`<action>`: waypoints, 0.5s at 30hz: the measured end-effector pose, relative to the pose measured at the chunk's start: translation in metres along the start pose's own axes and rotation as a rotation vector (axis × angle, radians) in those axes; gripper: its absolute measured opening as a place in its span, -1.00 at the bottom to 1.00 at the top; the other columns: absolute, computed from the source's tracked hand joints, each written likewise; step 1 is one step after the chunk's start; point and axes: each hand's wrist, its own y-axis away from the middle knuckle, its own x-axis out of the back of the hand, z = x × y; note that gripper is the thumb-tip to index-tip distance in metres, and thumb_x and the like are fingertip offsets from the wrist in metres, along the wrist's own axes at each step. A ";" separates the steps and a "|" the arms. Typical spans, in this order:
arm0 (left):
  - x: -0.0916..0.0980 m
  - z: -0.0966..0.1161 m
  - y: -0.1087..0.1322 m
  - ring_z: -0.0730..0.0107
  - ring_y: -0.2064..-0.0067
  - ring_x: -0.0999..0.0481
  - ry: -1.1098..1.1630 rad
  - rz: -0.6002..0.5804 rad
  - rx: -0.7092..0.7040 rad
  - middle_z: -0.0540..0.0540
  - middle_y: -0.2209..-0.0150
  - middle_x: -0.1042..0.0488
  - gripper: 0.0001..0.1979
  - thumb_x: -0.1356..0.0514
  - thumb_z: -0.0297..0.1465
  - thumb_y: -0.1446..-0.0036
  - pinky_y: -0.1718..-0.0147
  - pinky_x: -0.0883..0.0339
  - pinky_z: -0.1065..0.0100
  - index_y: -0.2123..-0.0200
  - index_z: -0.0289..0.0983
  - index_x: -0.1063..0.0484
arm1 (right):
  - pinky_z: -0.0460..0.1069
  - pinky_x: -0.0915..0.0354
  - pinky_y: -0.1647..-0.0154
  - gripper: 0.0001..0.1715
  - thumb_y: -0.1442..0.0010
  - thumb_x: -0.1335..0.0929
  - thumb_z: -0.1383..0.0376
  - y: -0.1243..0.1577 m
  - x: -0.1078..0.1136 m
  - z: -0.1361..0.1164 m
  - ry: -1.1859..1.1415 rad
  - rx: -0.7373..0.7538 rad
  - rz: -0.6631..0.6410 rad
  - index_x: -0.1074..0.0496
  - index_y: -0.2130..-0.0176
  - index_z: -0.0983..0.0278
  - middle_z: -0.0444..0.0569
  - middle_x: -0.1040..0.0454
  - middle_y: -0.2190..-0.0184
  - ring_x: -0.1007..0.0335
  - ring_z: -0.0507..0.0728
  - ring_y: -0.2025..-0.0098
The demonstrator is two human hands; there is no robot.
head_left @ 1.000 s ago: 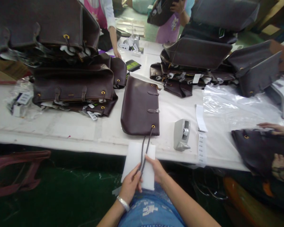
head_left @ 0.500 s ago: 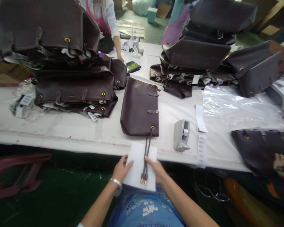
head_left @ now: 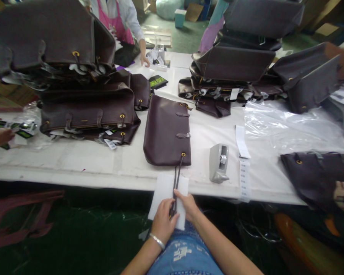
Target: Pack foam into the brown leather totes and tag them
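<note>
A dark brown leather handbag (head_left: 166,130) lies flat on the white table, its opening to the right. Out of its brass eyelet runs a thin dark drawstring (head_left: 180,170), hanging over the front edge in two strands. Beneath the strands is a white foam sheet (head_left: 157,194), held off the table edge above my lap. My right hand (head_left: 188,204) grips the sheet's right side, thumb pressing the strands onto it. My left hand (head_left: 164,219), with a bracelet at the wrist, is closed around the drawstring's lower ends over the sheet; the tips are mostly hidden.
A grey tape dispenser (head_left: 218,162) and a label strip (head_left: 244,179) are right of the bag. Stacks of brown bags (head_left: 87,103) rise at left and right (head_left: 236,63). Clear plastic (head_left: 298,126) lies at right. A co-worker's hand (head_left: 145,59) is across the table, another hand (head_left: 1,136) at far left.
My left hand has left the sheet's left edge and moved right onto the drawstring ends. The far co-worker's hand has lifted, and another person's hand with tags has appeared at far left.
</note>
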 end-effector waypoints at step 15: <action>0.003 -0.001 0.006 0.17 0.06 -0.45 0.085 -0.047 0.017 -0.17 0.10 -0.45 -0.69 -0.22 -0.43 0.00 0.07 -0.38 0.17 0.11 -0.22 -0.43 | 0.00 -0.41 0.36 -0.60 0.15 -0.55 0.27 -0.012 -0.010 -0.024 0.032 0.070 -0.024 -0.46 0.29 0.36 0.00 -0.58 0.42 -0.49 0.18 0.40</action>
